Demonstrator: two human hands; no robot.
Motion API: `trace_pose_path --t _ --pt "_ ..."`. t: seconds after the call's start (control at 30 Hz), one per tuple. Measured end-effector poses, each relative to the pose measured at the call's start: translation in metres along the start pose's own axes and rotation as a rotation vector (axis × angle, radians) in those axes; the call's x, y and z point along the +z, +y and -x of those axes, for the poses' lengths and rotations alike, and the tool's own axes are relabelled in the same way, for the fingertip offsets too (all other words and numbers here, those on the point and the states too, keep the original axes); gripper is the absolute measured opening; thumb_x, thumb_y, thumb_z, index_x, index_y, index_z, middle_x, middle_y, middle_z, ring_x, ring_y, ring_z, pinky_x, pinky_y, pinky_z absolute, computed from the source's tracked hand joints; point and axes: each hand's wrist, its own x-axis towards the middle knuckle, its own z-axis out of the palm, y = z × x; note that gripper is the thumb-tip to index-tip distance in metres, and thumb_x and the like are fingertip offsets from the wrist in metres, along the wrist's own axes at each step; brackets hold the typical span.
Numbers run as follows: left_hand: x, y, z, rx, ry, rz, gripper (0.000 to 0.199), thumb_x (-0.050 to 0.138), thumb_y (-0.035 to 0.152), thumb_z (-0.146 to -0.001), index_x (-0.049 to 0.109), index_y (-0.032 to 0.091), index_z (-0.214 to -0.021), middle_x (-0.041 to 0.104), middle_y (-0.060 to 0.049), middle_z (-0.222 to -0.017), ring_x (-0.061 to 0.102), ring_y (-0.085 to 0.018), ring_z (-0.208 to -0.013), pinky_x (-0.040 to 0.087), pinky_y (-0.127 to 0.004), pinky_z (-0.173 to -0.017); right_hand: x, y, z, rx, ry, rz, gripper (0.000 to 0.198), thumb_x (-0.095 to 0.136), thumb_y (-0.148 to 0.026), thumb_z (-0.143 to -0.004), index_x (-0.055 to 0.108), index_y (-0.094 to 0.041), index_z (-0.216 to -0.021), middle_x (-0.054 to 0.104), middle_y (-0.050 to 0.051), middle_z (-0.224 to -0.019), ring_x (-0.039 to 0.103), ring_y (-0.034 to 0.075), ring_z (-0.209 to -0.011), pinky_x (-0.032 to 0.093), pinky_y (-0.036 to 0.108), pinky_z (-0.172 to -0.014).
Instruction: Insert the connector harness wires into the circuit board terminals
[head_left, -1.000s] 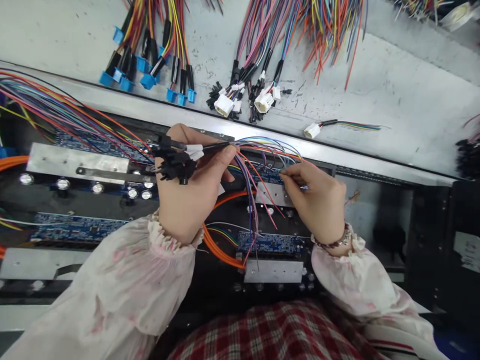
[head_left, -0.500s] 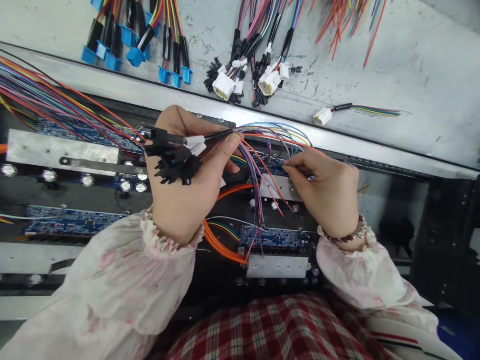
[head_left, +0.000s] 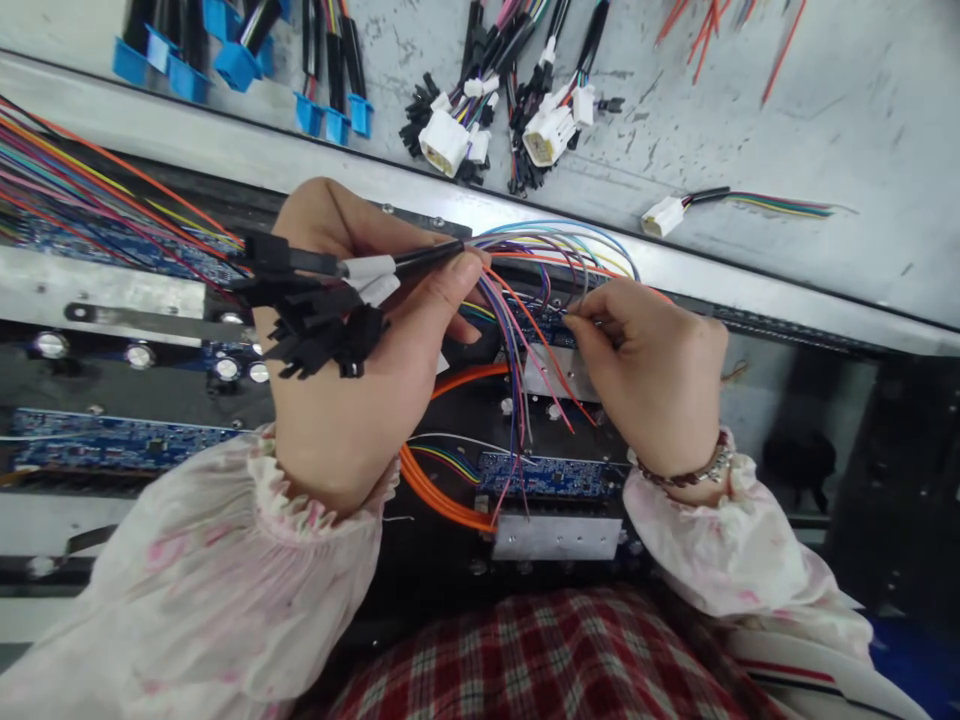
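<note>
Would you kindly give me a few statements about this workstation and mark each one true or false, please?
1. The left hand pinches a thin black sleeve from which multicoloured wires fan out. True.
2. The right hand is spread wide open. False: its thumb and forefinger meet in a pinch.
3. A white plastic connector with short coloured wires lies on the grey metal shelf. True.
4. Blue plastic connectors lie to the right of that white connector. False: they lie to its left.
5. A bracelet circles the right wrist. True.
</note>
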Motion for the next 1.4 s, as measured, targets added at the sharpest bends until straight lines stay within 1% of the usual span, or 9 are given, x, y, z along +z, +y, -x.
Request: trace_pose_path --t 0.17,0.3,0.4,0.47,0.6,0.73,1.0,1.2,1.4 --pt "-0.001 0.007 -0.001 -0.018 -0.014 -0.046 0.018 0.078 0.005 -0.075 0.065 0.018 -0.074 0.075 -0.002 -0.081 0.067 -0.015 -0.052 0.058 -0.027 -0.044 -0.009 -0.005 0.011 -0.023 -0.008 0.032 0.010 0.064 -0.019 -0.087 0.071 -0.019 -0.094 0.075 0.001 -0.085 0.068 0.016 -0.073 0.045 0.027 -0.063" --pt "-0.003 0.011 -0.001 -0.091 -0.074 -0.070 0.017 0.078 0.011 -0.078 0.064 0.019 -0.074 0.074 -0.003 -0.080 0.067 -0.015 -0.053 0.060 -0.028 -0.047 -0.021 -0.018 0.023 -0.039 0.063 0.032 0.016 0.062 -0.026 -0.092 0.068 -0.016 -0.102 0.073 0.004 -0.089 0.067 0.017 -0.079 0.048 0.029 -0.070" --pt "-0.004 0.011 0.001 -0.069 -0.033 -0.059 0.013 0.076 0.015 -0.081 0.064 0.019 -0.078 0.073 -0.002 -0.082 0.067 -0.014 -0.055 0.060 -0.027 -0.049 -0.023 -0.022 0.025 -0.079 -0.084 -0.030 0.010 0.060 -0.024 -0.091 0.066 -0.016 -0.090 0.067 0.006 -0.085 0.063 0.018 -0.077 0.048 0.030 -0.069" --pt "-0.004 0.012 0.002 -0.077 -0.022 -0.069 0.014 0.076 0.015 -0.081 0.062 0.019 -0.080 0.074 -0.002 -0.085 0.068 -0.014 -0.056 0.059 -0.027 -0.048 -0.027 -0.016 0.026 -0.074 -0.110 -0.037 0.009 0.058 -0.019 -0.091 0.064 -0.016 -0.086 0.063 0.005 -0.085 0.061 0.016 -0.075 0.047 0.029 -0.067" --pt "-0.005 0.019 0.002 -0.137 -0.058 -0.130 0.022 0.079 0.019 -0.079 0.057 0.020 -0.080 0.074 0.000 -0.089 0.070 -0.014 -0.056 0.058 -0.021 -0.045 -0.037 0.000 0.029 -0.053 0.039 -0.013 0.006 0.060 -0.018 -0.092 0.065 -0.016 -0.092 0.066 0.004 -0.088 0.063 0.013 -0.079 0.048 0.024 -0.069" --pt "-0.007 0.025 0.000 -0.157 -0.043 -0.239 0.026 0.077 0.018 -0.079 0.052 0.021 -0.076 0.072 0.003 -0.085 0.068 -0.010 -0.051 0.056 -0.011 -0.045 -0.028 0.006 0.028 -0.120 0.144 -0.062 0.010 0.063 -0.014 -0.090 0.067 -0.017 -0.100 0.073 0.001 -0.093 0.067 0.009 -0.085 0.049 0.017 -0.077" --pt "-0.009 0.026 -0.003 -0.163 -0.031 -0.246 0.024 0.077 0.020 -0.076 0.053 0.022 -0.075 0.072 0.004 -0.085 0.067 -0.010 -0.051 0.058 -0.012 -0.048 -0.010 0.013 0.022 -0.139 0.106 -0.141 0.007 0.062 -0.013 -0.090 0.066 -0.016 -0.095 0.074 -0.001 -0.086 0.068 0.006 -0.075 0.050 0.013 -0.072" --pt "-0.003 0.034 -0.001 -0.218 0.020 -0.280 0.021 0.072 0.017 -0.078 0.052 0.023 -0.074 0.071 0.003 -0.088 0.065 -0.009 -0.051 0.056 -0.017 -0.050 -0.011 0.013 0.023 -0.125 0.088 -0.169 0.007 0.060 -0.013 -0.092 0.065 -0.018 -0.094 0.074 -0.001 -0.087 0.068 0.007 -0.075 0.050 0.016 -0.070" --pt "-0.009 0.019 -0.002 -0.146 0.004 -0.288 0.025 0.077 0.023 -0.073 0.052 0.025 -0.073 0.072 0.002 -0.086 0.063 -0.014 -0.045 0.058 -0.024 -0.044 -0.009 0.015 0.021 -0.123 0.059 -0.183 0.008 0.060 -0.013 -0.091 0.065 -0.019 -0.091 0.074 -0.002 -0.085 0.068 0.008 -0.073 0.051 0.018 -0.068"
